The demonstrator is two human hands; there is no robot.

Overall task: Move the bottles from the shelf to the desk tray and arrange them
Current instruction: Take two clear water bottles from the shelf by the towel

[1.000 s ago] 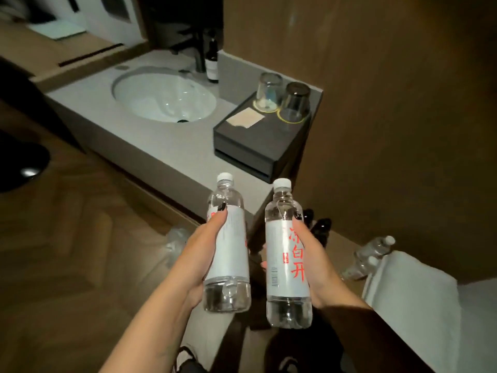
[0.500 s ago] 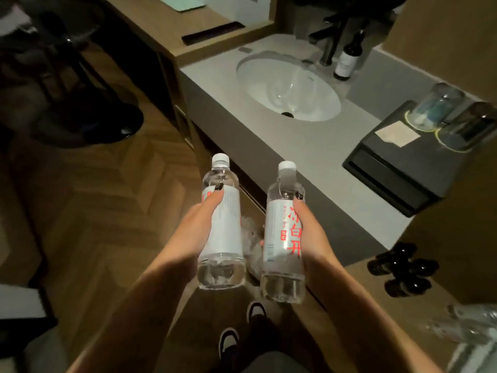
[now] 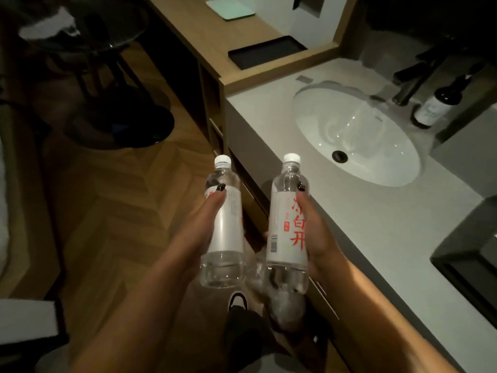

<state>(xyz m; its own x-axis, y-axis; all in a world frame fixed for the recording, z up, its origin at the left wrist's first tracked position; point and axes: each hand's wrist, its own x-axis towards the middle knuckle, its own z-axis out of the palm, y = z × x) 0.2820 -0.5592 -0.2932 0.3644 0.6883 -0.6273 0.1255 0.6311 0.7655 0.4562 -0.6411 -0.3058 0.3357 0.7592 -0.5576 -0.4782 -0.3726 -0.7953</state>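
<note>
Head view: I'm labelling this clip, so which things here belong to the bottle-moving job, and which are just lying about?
Part of the job:
- left water bottle, held by the left hand
- right water bottle, held by the right hand
- black tray on the wooden desk

Lying about:
- sink
- dark labelled bottle by the tap
- green pad

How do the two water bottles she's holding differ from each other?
The clear plastic water bottle in the left hand shows a plain white label side; the clear plastic water bottle in the right hand shows red characters and a barcode. The left one sits further from the grey counter. Both have white caps and stand about upright.
</note>
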